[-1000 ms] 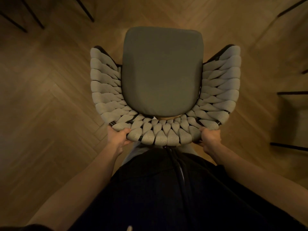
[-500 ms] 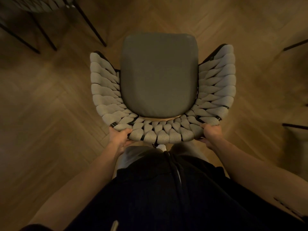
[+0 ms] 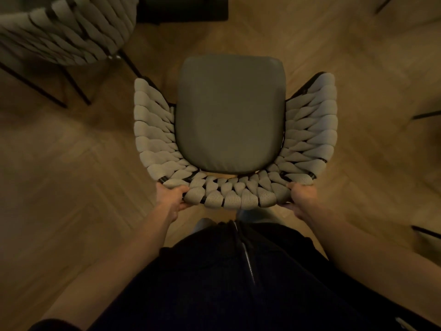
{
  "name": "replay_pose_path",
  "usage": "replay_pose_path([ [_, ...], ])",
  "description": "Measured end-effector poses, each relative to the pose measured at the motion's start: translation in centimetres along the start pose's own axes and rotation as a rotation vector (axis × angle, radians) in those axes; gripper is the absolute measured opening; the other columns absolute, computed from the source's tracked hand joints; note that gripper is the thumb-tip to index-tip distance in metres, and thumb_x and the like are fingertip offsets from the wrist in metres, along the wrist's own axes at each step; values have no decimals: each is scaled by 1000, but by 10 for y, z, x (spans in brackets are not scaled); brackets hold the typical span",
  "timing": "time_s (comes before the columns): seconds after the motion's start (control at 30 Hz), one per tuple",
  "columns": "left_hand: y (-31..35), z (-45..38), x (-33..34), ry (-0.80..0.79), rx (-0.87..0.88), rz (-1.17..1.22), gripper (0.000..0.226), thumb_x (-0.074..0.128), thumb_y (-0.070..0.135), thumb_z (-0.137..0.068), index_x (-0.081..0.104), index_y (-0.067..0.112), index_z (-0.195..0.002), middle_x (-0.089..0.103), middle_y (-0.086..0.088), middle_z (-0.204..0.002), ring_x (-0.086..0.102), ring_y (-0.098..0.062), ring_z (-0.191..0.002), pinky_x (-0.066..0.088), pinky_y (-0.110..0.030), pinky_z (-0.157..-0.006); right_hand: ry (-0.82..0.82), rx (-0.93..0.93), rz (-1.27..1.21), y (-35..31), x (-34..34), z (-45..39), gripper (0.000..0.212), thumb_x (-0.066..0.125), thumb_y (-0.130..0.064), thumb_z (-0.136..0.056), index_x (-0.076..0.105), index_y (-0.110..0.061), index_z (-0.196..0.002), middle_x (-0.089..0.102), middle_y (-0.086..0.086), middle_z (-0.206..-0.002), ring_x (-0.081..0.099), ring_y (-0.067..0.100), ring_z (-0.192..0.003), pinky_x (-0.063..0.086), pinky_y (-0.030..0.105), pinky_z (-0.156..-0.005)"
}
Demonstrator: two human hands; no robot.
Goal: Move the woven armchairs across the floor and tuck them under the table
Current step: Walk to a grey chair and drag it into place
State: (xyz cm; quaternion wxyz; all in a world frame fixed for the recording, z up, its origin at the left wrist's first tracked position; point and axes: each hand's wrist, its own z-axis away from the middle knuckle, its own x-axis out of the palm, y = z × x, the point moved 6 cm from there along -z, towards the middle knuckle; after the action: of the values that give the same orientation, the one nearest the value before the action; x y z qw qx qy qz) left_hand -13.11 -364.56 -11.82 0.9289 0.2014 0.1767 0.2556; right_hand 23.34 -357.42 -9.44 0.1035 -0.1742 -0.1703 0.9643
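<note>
1. Head view looks straight down on an armchair standing on the wood floor, right in front of my body.
2. Its grey seat cushion faces up, and the woven backrest curves round it from the left arm, along the near edge, to the right arm.
3. My left hand holds the near left corner of the backrest; the grip is closed on the rim, fingers curled under the woven bands and thumb on top.
4. My right hand holds the near right corner the same way, its grip closed on the rim, with fingertips showing beneath the edge.
5. Both forearms reach forward from the lower corners of the picture, either side of my dark clothing.
6. A second armchair stands at the upper left, well apart from the one I hold; I see its woven back and thin black legs on the floor.
7. A dark block sits at the top edge, just beyond the cushion's far end; I cannot tell what it is.
8. Thin dark bars show along the right edge; they are too cropped to identify.
9. I cannot tell whether the held chair's legs touch the floor, since the seat hides them.
</note>
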Motion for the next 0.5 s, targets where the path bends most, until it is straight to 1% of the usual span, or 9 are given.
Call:
replay_pose_path([
  [0.03,14,-6,7,-1,-4,1,57,70,-3,-89,40,21,-132,60,-16,-128,69,-38,-102,62,-52,-62,-2,4,3,-16,7,-3,37,60,-8,-99,53,-10,-135,60,17,-132,61,38,-115,60,52,-69],
  [0.07,29,-12,14,-2,-8,4,60,71,-3,-88,40,22,-133,60,-16,-128,68,-39,-103,62,-52,-61,3,5,3,-32,14,-7,37,60,-8,-99,53,-11,-135,60,17,-132,62,38,-115,60,51,-67],
  [0.17,72,-31,35,9,-5,22,62,71,-4,-88,40,23,-135,59,-15,-129,66,-40,-106,62,-53,-60,10,-2,5,-81,35,-20,41,62,-8,-97,50,-13,-135,60,16,-132,62,38,-114,59,43,-52],
  [0.2,87,-37,43,9,-6,27,62,71,-4,-88,40,22,-135,58,-15,-129,66,-40,-107,62,-53,-61,8,0,2,-99,43,-22,42,62,-8,-96,50,-13,-136,60,16,-133,62,38,-115,58,42,-50],
  [0.23,103,-43,51,9,-6,27,61,70,-4,-88,39,21,-134,57,-15,-128,66,-39,-107,62,-53,-61,4,0,8,-117,50,-23,41,61,-7,-97,49,-12,-136,59,16,-134,61,38,-117,58,44,-53],
  [0.33,148,-59,70,22,-5,23,58,69,-4,-89,38,20,-131,56,-12,-127,65,-38,-108,62,-51,-60,-24,0,34,-167,75,-24,40,54,-4,-101,47,-7,-141,55,17,-137,55,39,-126,57,50,-80],
  [0.37,163,-66,75,25,-5,25,57,70,-4,-88,38,20,-130,55,-12,-127,65,-38,-109,62,-52,-61,-29,3,37,-182,83,-25,41,53,-4,-102,46,-7,-142,54,18,-139,54,39,-127,55,50,-83],
  [0.43,191,-81,84,26,-15,27,58,72,-2,-87,39,21,-129,54,-14,-131,65,-38,-110,62,-57,-65,-25,17,37,-212,100,-30,42,53,-5,-102,44,-6,-143,52,19,-141,54,39,-128,55,49,-84],
  [0.5,219,-95,93,24,-16,22,63,73,-2,-86,38,22,-133,53,-14,-133,64,-39,-110,61,-62,-69,-25,31,42,-240,119,-37,42,53,-5,-102,44,-6,-143,52,20,-142,54,38,-129,55,50,-87],
])
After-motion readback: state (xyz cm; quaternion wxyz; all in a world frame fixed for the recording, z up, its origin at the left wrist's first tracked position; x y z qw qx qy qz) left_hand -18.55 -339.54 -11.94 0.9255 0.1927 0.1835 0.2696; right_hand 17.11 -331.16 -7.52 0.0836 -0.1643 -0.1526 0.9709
